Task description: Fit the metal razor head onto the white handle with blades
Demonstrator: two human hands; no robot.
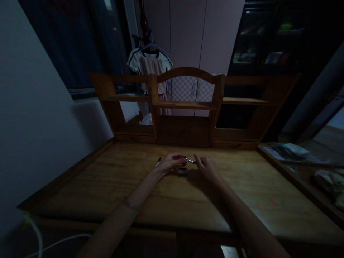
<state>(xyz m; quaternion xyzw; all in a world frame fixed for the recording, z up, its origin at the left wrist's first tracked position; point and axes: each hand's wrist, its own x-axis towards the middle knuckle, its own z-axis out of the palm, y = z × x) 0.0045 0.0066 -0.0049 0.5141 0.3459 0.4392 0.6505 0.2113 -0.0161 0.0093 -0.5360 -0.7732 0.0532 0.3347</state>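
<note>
Holding a small metal object (189,161) between them, both hands meet over the far middle of the wooden surface (113,186). The left hand (172,162) has its fingers curled closed about the object's left end, which looks like a ring or loop; the right hand (208,167) pinches the other end with fingertips drawn together. Dim light and small scale prevent saying what the object is, though it glints like keys or a clip. It is raised just above the surface, not lying on it.

A small dark block (183,172) lies on the surface directly below the hands, apart from them. A pen-like item (158,162) lies just left of the left hand, untouched.

Judgement: the step in hand appears to be fine two-handed manipulation of the metal object, one hand steadying, the other working. The next move would call for a firm hold by the left hand and a precise fingertip action by the right; poor light makes slips likely.

Behind stands a wooden shelf unit (185,104)
</note>
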